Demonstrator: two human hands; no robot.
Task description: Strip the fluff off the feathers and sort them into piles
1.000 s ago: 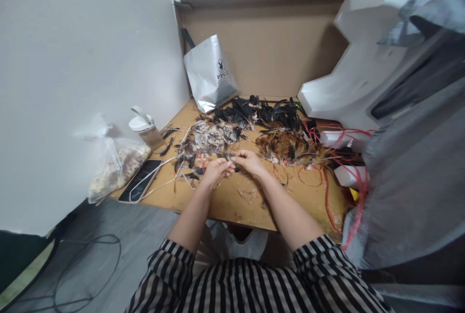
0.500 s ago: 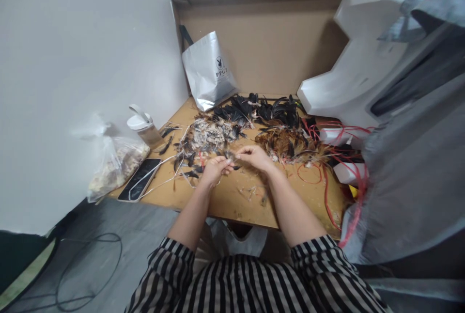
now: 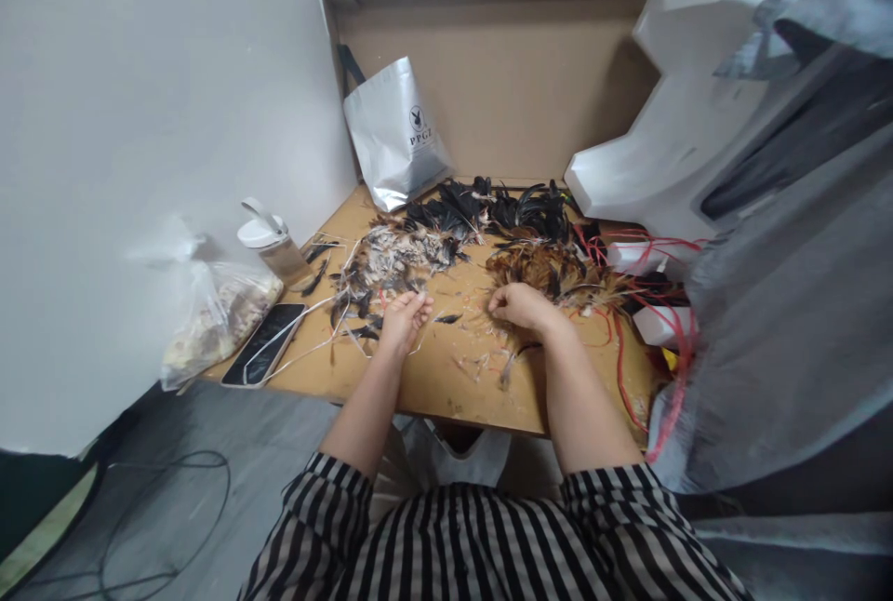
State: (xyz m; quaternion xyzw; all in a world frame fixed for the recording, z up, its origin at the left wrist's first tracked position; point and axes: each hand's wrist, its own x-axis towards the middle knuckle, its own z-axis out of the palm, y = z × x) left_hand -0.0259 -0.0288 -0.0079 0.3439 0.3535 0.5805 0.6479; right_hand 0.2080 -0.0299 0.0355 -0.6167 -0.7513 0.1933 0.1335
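Observation:
My left hand (image 3: 403,316) rests on the wooden table (image 3: 446,387) with its fingers curled around a few small feathers, beside the grey-and-white feather pile (image 3: 391,264). My right hand (image 3: 520,305) lies with bent fingers at the near edge of the brown feather pile (image 3: 551,271); what it holds is hidden. One small dark feather (image 3: 447,318) lies on the table between my hands. A black feather pile (image 3: 499,208) sits further back.
A phone (image 3: 265,344), a clear plastic bag (image 3: 209,322) and a lidded jar (image 3: 273,247) stand at the table's left. A silver bag (image 3: 394,131) leans on the cardboard back wall. Red cords (image 3: 624,340) and white foam blocks (image 3: 662,164) crowd the right.
My hands were pinched together over one small bundle; they have since separated. The right hand moved right toward the brown feathers, and a dark feather now lies between them.

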